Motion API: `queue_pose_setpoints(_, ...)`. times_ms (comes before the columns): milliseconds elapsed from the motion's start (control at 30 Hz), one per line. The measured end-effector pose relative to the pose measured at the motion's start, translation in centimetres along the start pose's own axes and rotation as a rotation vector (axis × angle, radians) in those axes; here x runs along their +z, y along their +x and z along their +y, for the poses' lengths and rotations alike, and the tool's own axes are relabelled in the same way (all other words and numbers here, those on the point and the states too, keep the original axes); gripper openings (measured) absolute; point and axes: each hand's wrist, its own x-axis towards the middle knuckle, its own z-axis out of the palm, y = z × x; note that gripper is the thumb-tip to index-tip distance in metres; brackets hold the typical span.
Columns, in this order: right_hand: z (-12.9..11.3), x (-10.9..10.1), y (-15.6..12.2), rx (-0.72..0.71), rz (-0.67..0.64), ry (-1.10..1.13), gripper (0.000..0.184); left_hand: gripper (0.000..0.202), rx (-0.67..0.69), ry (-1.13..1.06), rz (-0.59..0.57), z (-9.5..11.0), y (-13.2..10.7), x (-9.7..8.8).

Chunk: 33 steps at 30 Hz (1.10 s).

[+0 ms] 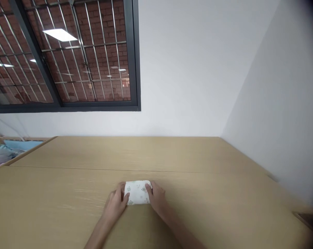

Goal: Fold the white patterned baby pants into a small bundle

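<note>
Between my hands is a small white folded cloth (137,192) with a sparse greenish print, shaped into a neat rectangle. My left hand (116,201) grips its left end, thumb on the top face and fingers behind. At the right end my right hand (157,197) holds it the same way, its thumb pressed on the upper corner. The cloth is at or just above the wooden tabletop (68,204); whether it touches the surface I cannot tell. Its underside and my fingertips are hidden.
A seam crosses the tabletop beyond my hands. At the far left a wood-edged bin (33,152) contains blue and pale fabrics (3,155). White walls (182,69) meet at the right, and a dark-framed barred window (94,106) is at the upper left. A dark slot (308,219) shows at right.
</note>
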Motion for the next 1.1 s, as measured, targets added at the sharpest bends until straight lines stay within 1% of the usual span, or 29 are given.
queue_pose_setpoints(100, 0.1, 0.9, 0.3, 0.077, 0.076, -0.098, 0.034, 0.033, 0.051, 0.169, 0.03, 0.6, 0.1, 0.1)
queue_pose_setpoints(200, 0.0, 1.4, 0.3, 0.109, 0.2, -0.166, 0.035, 0.03, 0.098, 0.275, 0.066, 1.6, 0.1, 0.1)
queue_pose_setpoints(267, -0.5, 1.2, 0.0, 0.038, 0.295, -0.191, 0.039, 0.031, 0.145, 0.318, 0.1, 2.5, 0.2, 0.4)
queue_pose_setpoints(300, -0.9, 1.0, -0.2, -0.037, 0.314, -0.194, 0.041, 0.032, 0.183, 0.326, 0.127, 2.8, 0.2, 0.7)
queue_pose_setpoints(333, -1.4, 0.8, -0.5, -0.136, 0.299, -0.188, 0.042, 0.032, 0.233, 0.324, 0.159, 3.1, 0.1, 1.3)
queue_pose_setpoints(367, -2.0, 0.4, -0.8, -0.243, 0.252, -0.178, 0.042, 0.035, 0.291, 0.313, 0.19, 3.2, 0.1, 2.0)
queue_pose_setpoints(433, -3.1, -0.2, -1.5, -0.43, 0.099, -0.173, 0.045, 0.046, 0.403, 0.291, 0.219, 3.1, -0.2, 3.7)
queue_pose_setpoints(467, -3.5, -0.5, -1.8, -0.489, 0.017, -0.179, 0.047, 0.054, 0.448, 0.291, 0.21, 2.8, -0.3, 4.6)
queue_pose_setpoints(533, -3.9, -1.0, -2.2, -0.542, -0.115, -0.206, 0.05, 0.07, 0.503, 0.318, 0.172, 2.0, -0.7, 6.1)
queue_pose_setpoints(567, -3.8, -1.1, -2.3, -0.548, -0.159, -0.221, 0.052, 0.075, 0.511, 0.337, 0.154, 1.6, -0.8, 6.6)
queue_pose_setpoints(633, -3.0, -1.3, -2.4, -0.538, -0.203, -0.246, 0.053, 0.078, 0.497, 0.367, 0.13, 0.7, -1.0, 7.0)
queue_pose_setpoints(733, -1.1, -1.5, -2.3, -0.481, -0.221, -0.269, 0.054, 0.077, 0.426, 0.399, 0.136, -0.5, -1.3, 6.7)
queue_pose_setpoints(833, 0.5, -1.6, -2.1, -0.433, -0.233, -0.287, 0.057, 0.086, 0.381, 0.403, 0.186, -1.4, -1.4, 6.1)
queue_pose_setpoints(933, 1.1, -1.7, -2.0, -0.455, -0.171, -0.306, 0.06, 0.09, 0.392, 0.388, 0.214, -1.7, -1.2, 5.2)
queue_pose_setpoints(1000, 1.2, -1.8, -1.9, -0.495, -0.151, -0.307, 0.058, 0.087, 0.415, 0.365, 0.178, -1.6, -1.0, 4.3)
queue_pose_setpoints(1067, 1.3, -2.0, -1.8, -0.514, -0.182, -0.273, 0.058, 0.08, 0.436, 0.326, 0.105, -1.3, -0.7, 3.3)
queue_pose_setpoints(1100, 1.4, -2.1, -1.8, -0.513, -0.2, -0.249, 0.061, 0.076, 0.44, 0.305, 0.073, -1.2, -0.6, 2.9)
